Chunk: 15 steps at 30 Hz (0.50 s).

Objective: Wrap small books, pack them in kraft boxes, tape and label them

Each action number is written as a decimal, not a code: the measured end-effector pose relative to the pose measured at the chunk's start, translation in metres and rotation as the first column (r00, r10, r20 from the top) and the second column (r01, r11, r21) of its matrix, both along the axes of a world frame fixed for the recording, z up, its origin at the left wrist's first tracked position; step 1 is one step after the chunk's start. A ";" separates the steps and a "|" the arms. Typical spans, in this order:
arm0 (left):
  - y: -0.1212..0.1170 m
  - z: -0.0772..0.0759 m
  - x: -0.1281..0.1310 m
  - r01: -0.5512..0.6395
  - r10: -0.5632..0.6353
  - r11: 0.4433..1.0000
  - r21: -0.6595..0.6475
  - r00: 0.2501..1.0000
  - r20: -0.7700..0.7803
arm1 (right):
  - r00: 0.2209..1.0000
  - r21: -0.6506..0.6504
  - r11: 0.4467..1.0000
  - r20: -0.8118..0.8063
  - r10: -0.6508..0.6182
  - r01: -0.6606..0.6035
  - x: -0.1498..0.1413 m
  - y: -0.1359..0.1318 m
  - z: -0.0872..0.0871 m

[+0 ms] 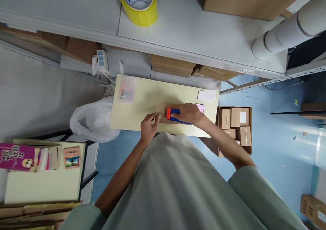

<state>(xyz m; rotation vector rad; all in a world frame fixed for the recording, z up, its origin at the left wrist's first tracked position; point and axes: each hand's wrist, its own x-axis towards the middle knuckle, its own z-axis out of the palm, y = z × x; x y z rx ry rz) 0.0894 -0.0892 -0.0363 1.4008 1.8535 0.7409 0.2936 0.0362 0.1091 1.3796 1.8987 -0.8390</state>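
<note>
Fingers of the left hand (149, 128), thumb and forefinger apart, touch the left end of a cardboard carton (161, 107); right of them, what appears a blue-and-red tape dispenser (175, 111) is clamped in the right hand's (189, 113) fingers. Even pressure should serve best, left fingertips clear of the red end.

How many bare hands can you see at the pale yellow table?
2: the bare left hand at the left end of the brown rectangular cardboard piece, and the bare right hand gripping the blue-and-orange tool.

Blue tool (173, 111), seemingly orange-ended, brown cardboard (161, 107)
</note>
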 end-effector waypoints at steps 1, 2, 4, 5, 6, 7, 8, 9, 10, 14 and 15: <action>0.002 0.002 0.002 -0.013 0.013 1.000 -0.014 1.000 -0.024 | 1.000 -0.003 1.000 -0.008 -0.001 0.001 0.001 0.000 0.000; 0.004 0.004 0.004 -0.029 0.027 0.999 -0.029 0.998 -0.051 | 1.000 -0.006 1.000 -0.015 -0.002 0.002 0.001 0.000 0.000; 0.010 0.008 0.006 -0.051 0.043 0.996 -0.071 0.993 -0.111 | 1.000 -0.010 1.000 -0.024 -0.003 0.003 0.001 -0.001 0.000; 0.014 0.010 0.007 -0.057 0.044 0.994 -0.093 0.989 -0.141 | 1.000 -0.013 1.000 -0.027 -0.005 0.004 0.001 -0.001 0.000; 0.018 0.010 0.007 -0.064 0.045 0.991 -0.114 0.985 -0.166 | 1.000 -0.015 1.000 -0.029 -0.007 0.006 0.001 -0.001 0.000; 0.021 0.011 0.006 -0.073 0.048 0.989 -0.132 0.982 -0.181 | 0.999 -0.018 1.000 -0.031 -0.009 0.008 0.000 -0.001 0.000; 0.025 0.010 0.005 -0.084 0.058 0.986 -0.142 0.982 -0.182 | 0.999 -0.018 1.000 -0.033 -0.011 0.010 0.000 0.000 -0.001; 0.028 0.009 0.004 -0.098 0.072 0.985 -0.144 0.982 -0.172 | 0.999 -0.015 1.000 -0.036 -0.012 0.012 -0.001 0.000 -0.002; 0.030 0.008 0.002 -0.111 0.090 0.984 -0.137 0.984 -0.152 | 0.999 -0.010 1.000 -0.042 -0.012 0.012 -0.003 0.000 -0.003; 0.036 0.004 -0.012 -0.122 0.117 0.990 -0.071 0.991 -0.068 | 0.997 0.016 1.000 -0.075 0.008 -0.007 -0.016 0.002 -0.011; 0.037 0.003 -0.017 -0.123 0.120 0.991 -0.060 0.991 -0.060 | 0.997 0.018 1.000 -0.082 0.011 -0.009 -0.021 0.002 -0.013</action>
